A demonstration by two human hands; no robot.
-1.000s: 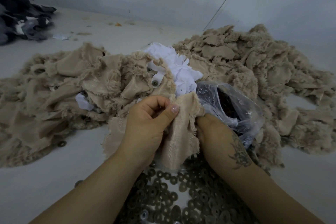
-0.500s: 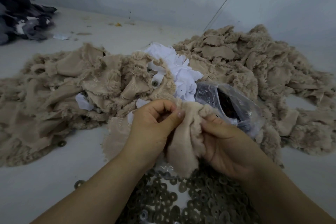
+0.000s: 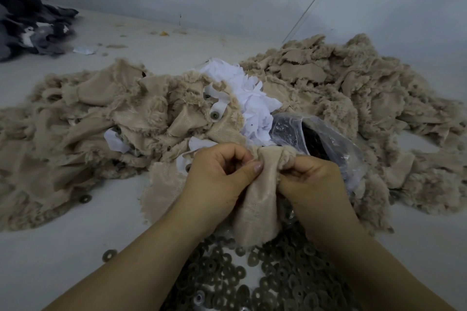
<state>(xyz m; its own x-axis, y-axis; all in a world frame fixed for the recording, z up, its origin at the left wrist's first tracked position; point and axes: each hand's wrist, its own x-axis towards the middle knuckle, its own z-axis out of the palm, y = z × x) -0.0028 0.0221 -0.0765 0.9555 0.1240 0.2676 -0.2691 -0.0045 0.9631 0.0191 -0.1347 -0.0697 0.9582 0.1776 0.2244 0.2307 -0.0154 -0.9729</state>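
So the left hand (image 3: 217, 179) and right hand (image 3: 313, 180) both pinch the floppy beige furry fabric scrap (image 3: 262, 202); I'd grip close to the fold so it won't slip.

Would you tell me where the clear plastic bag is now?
In the head view, the clear plastic bag lies right of centre, just behind the right hand, beside the white scraps.
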